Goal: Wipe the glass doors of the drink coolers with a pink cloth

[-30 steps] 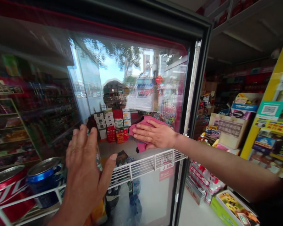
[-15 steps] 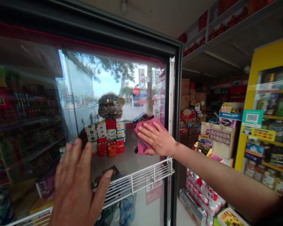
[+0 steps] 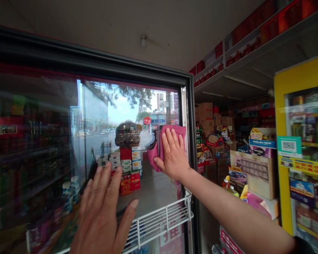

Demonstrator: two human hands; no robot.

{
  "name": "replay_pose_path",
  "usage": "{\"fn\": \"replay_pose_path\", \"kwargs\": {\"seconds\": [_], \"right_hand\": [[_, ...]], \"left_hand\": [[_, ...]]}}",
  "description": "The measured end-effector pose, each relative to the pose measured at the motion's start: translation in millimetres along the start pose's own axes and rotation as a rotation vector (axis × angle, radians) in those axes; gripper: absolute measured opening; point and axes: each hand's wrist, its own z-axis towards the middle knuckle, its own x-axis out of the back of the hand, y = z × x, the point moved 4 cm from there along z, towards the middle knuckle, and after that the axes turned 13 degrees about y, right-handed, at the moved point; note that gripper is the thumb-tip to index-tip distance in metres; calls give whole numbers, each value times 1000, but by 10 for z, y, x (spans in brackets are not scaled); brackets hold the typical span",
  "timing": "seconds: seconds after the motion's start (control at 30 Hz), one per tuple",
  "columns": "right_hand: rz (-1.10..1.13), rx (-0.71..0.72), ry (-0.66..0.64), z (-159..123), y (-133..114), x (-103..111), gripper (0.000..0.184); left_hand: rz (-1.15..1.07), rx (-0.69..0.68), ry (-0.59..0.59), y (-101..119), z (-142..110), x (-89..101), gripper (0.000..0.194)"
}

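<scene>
A large glass pane [image 3: 148, 194] in a dark frame [image 3: 137, 62] stands before me, full of reflections of shelves, trees and street. My right hand [image 3: 173, 155] presses a folded pink cloth [image 3: 153, 160] with a dark edge flat against the glass, close to its right side. Part of the cloth is hidden under the fingers. At the lower left, my left hand [image 3: 102, 211] is raised with fingers stretched and thumb apart, holding nothing. Whether it touches the glass I cannot tell. A white wire rack [image 3: 161, 222] runs across below, partly behind the left hand.
A light-coloured vertical strip [image 3: 184, 106] lines the pane's right edge. To the right stand a yellow drinks cabinet [image 3: 279, 106] and a cardboard box [image 3: 262, 183] with a sign, among stacked goods. A high shelf [image 3: 225, 72] with red items runs along the upper right.
My view has tilted upward, so the frame sits lower and more ceiling shows. The right hand and cloth have shifted toward the pane's right edge and up. The left hand stays spread.
</scene>
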Motion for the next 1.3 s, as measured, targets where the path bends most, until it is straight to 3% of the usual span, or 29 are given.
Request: {"fn": "replay_pose_path", "kwargs": {"seconds": [0.33, 0.6, 0.83, 1.0, 1.3], "right_hand": [[13, -59, 185, 814, 261, -110, 106], [-100, -154, 236, 949, 229, -80, 112], [-277, -202, 137, 1016, 37, -77, 103], [-280, -181, 118, 1082, -174, -166, 106], [-260, -161, 93, 1307, -791, -363, 100]], "left_hand": [[45, -42, 0, 13, 126, -71, 85], [99, 69, 30, -418, 301, 218, 82], [140, 83, 30, -692, 351, 427, 80], [151, 89, 47, -813, 377, 556, 80], [175, 128, 48, -1234, 347, 898, 81]]}}
